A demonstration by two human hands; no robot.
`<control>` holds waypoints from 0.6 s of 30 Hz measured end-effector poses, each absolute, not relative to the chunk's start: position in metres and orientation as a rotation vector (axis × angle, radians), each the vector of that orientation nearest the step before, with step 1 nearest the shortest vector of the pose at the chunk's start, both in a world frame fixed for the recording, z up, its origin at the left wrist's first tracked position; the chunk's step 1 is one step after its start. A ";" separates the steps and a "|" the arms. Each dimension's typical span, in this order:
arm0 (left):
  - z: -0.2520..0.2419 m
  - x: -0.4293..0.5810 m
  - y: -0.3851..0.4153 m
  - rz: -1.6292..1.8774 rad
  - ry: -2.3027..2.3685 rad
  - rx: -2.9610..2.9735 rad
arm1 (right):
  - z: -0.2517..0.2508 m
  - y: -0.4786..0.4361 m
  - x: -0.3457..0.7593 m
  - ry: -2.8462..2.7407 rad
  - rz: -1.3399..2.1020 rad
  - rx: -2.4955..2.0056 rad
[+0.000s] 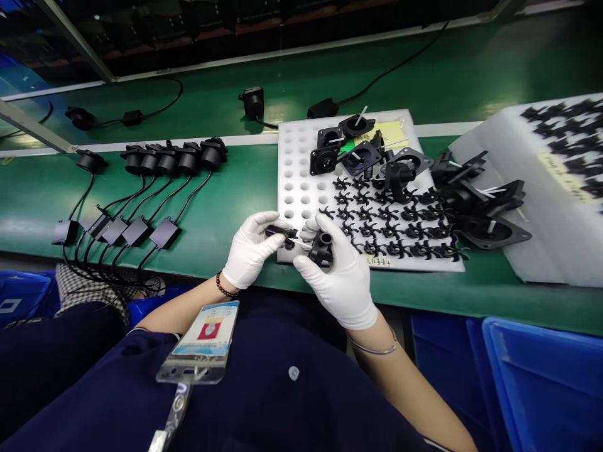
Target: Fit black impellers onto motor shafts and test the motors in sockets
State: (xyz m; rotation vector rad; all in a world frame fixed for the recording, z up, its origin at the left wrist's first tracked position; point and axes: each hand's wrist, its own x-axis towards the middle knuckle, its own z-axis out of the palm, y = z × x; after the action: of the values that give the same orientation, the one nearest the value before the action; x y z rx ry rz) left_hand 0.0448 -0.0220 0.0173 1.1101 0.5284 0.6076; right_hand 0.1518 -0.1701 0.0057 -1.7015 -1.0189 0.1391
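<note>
Green bench (245, 182): left hand (249, 250) pinches black part (274, 231), right hand (345, 277) grips black housing (321, 250)

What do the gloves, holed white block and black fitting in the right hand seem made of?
Gloves: probably thin fabric, matte, creasing softly. Holed white block: likely plastic foam, dull, with neat round holes. Black fitting: probably moulded plastic, satin-looking, with a rounded tubular opening; metal remains possible.
</note>
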 end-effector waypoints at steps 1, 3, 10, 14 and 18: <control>0.016 0.046 -0.022 0.609 0.553 1.081 | 0.007 -0.169 0.151 -1.062 0.108 -1.709; 0.014 0.048 -0.021 0.619 0.598 1.039 | 0.011 -0.166 0.150 -1.133 0.067 -1.716; 0.009 0.043 -0.020 0.719 0.552 1.152 | 0.007 -0.161 0.147 -1.140 0.079 -1.735; 0.006 0.038 -0.027 0.864 0.471 1.372 | -0.001 -0.159 0.144 -0.881 0.295 -1.649; 0.008 0.034 -0.039 0.791 0.337 1.524 | 0.007 -0.153 0.139 -0.732 0.495 -1.494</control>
State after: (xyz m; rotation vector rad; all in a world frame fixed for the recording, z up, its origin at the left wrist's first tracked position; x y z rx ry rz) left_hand 0.0341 -0.0388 0.0084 1.5241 0.3366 0.7909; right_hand 0.1392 -0.1535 0.0067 -1.4938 -0.7325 0.4953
